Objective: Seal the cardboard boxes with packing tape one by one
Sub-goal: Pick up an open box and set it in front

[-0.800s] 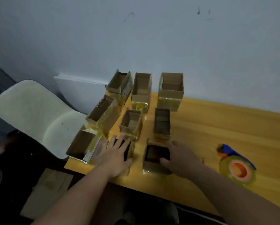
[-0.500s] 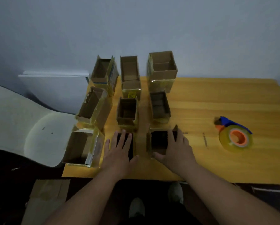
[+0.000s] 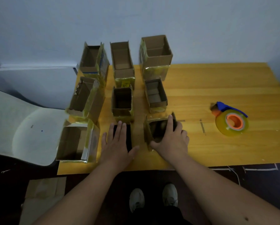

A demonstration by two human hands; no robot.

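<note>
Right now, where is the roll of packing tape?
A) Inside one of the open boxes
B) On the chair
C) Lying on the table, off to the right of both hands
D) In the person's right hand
C: the tape roll lies on the bare wooden table, apart from the right hand, which grips the nearest open box, and from the left hand, which lies flat over another box.

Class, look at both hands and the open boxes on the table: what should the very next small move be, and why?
Probably fold the flaps of the near right box shut. The right hand already grips its rim, the left hand lies flat on the neighbouring box, and the tape roll sits untouched to the right.
</note>
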